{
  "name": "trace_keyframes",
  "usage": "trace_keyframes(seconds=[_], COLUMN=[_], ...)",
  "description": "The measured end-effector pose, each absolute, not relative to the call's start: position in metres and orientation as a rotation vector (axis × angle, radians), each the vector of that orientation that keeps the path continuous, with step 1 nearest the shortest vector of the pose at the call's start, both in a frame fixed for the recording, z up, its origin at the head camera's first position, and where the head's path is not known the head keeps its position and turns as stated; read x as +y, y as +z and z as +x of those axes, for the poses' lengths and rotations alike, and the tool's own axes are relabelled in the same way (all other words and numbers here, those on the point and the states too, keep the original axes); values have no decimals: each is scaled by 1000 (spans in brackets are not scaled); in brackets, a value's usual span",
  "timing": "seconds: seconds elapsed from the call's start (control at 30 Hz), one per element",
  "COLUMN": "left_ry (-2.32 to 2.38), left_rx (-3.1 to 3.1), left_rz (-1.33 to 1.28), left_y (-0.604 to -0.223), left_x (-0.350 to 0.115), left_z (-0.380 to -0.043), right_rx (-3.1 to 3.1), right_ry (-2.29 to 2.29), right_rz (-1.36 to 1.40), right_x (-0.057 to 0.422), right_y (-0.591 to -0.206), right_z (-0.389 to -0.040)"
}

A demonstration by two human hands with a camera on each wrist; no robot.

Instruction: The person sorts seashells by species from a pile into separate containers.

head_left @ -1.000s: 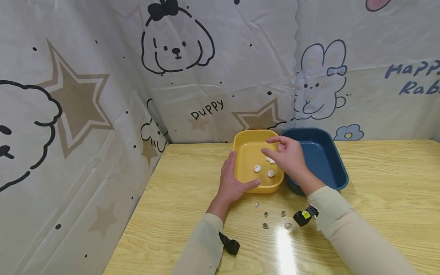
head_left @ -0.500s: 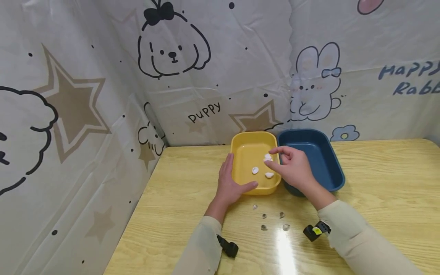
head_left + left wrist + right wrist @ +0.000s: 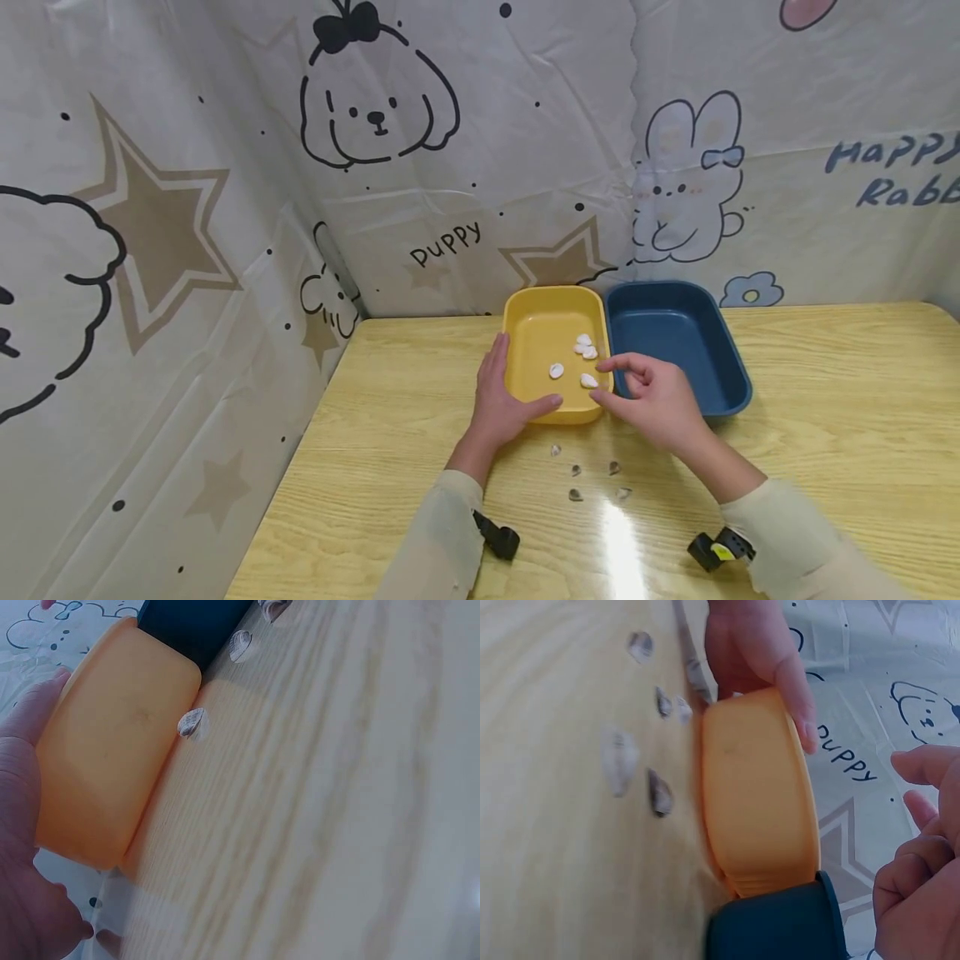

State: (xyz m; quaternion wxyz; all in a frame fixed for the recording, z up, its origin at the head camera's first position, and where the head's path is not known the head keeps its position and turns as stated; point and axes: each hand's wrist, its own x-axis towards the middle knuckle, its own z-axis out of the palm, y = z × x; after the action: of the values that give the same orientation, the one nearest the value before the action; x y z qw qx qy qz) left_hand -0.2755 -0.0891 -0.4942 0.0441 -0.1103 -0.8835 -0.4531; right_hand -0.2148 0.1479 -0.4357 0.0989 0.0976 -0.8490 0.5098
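Note:
In the head view my left hand (image 3: 504, 398) steadies the yellow tray (image 3: 536, 315), its fingers along the left wall and its thumb over the front rim. Inside the tray lie several white seashells, among them a lone shell (image 3: 556, 371) and a small cluster (image 3: 584, 345). My right hand (image 3: 658, 402) hovers by the tray's right rim, index finger and thumb apart, other fingers curled. A white shell (image 3: 588, 381) lies in the tray just left of its fingertips. In the right wrist view nothing shows between index finger and thumb of the right hand (image 3: 926, 855).
A dark blue tray (image 3: 678, 293) stands against the yellow one's right side. Several small greyish shells, such as one shell (image 3: 575, 495), lie on the wooden table (image 3: 405, 417) in front. A printed curtain (image 3: 480, 150) hangs behind and at the left.
My right hand has moved from above the shell cluster toward the front right rim, uncovering the cluster. The shell near its fingertips has turned. My left hand stays on the tray.

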Motion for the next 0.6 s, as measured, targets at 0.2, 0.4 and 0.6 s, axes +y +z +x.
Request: trace_keyframes(seconds=[0.2, 0.4, 0.6], left_ry=[-1384, -1392, -1403], left_rx=[-2702, -2700, -2706], left_rz=[-326, -320, -313], left_y=[-494, -493, -493], left_x=[-89, -89, -90], left_z=[-275, -275, -275], right_rx=[-2539, -2556, -2585], right_ry=[1476, 1496, 1473], right_rz=[317, 353, 372], right_x=[149, 153, 160], right_y=[-444, -454, -463], right_z=[-197, -185, -176])
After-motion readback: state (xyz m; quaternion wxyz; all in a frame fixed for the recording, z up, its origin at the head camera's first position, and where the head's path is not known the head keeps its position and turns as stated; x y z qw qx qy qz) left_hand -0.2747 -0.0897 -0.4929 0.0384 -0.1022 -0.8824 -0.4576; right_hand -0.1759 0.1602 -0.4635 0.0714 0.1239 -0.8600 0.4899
